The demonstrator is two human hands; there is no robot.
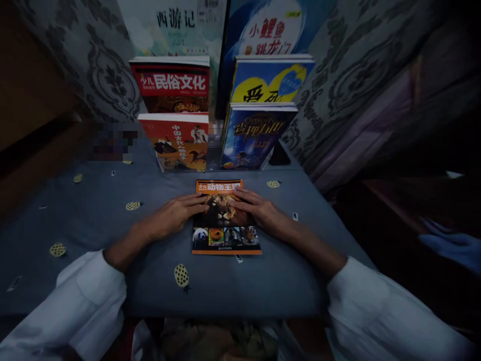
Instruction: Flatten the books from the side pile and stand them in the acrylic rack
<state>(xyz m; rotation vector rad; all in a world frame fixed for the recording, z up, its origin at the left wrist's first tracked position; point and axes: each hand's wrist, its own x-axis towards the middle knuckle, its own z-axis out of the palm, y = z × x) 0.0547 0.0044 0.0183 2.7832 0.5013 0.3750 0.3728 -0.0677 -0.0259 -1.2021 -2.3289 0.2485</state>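
A book with an orange-and-black cover [224,216] lies closed and flat on the blue-grey tablecloth, with a lion's face and a row of small animal pictures on it. My left hand [182,210] rests at its left edge, fingers stretched out onto the cover. From the other side my right hand [259,208] lays its outstretched fingers on the upper right of the cover. Neither hand is wrapped round the book. Parts of the title and the lion are under my right fingers.
Behind the book stands a tiered rack holding a red-orange book [180,143], a dark blue book [255,138] and several more. A dark flat object [280,154] lies right of the rack. The tablecloth [150,273] has a pineapple print. Patterned curtain hangs behind.
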